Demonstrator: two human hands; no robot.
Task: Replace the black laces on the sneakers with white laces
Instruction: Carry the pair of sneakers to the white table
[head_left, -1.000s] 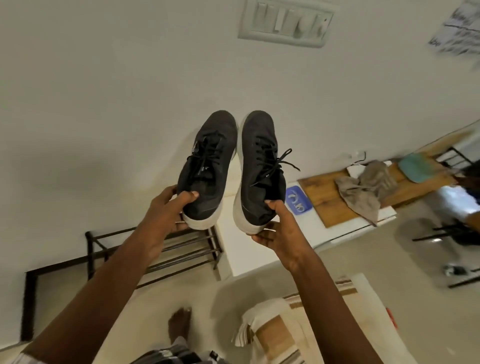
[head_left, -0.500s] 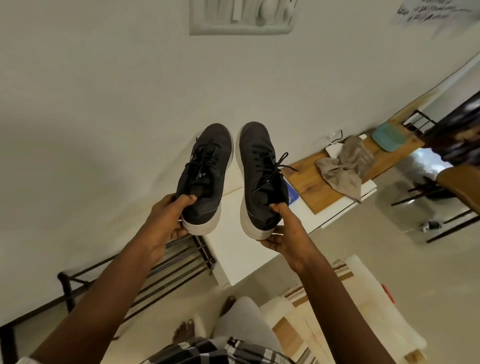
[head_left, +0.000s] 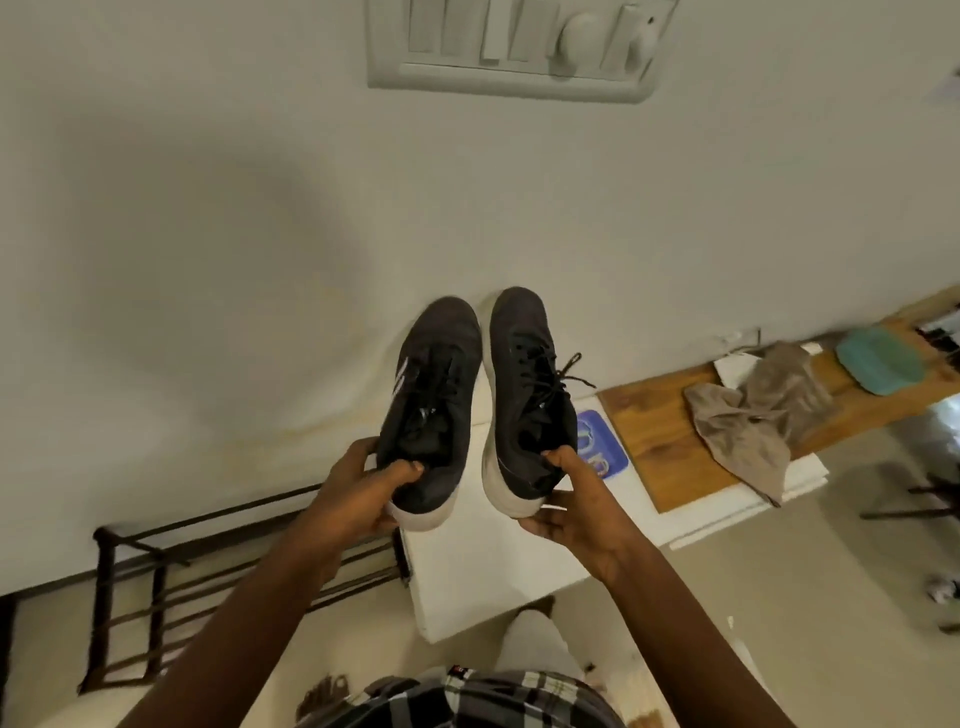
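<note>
Awaiting unlacing, one sneaker is gripped at its heel by the left hand and the other sneaker by the right hand, above a white worktop. Black laces are threaded; setting down and untying is judged next.

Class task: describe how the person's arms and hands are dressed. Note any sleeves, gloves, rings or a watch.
Both forearms are bare down to the frame's lower edge; no sleeve shows on them. The left hand and right hand wear no gloves, and no ring, watch or band is visible. A black-and-white checked garment shows at the bottom edge.
</note>
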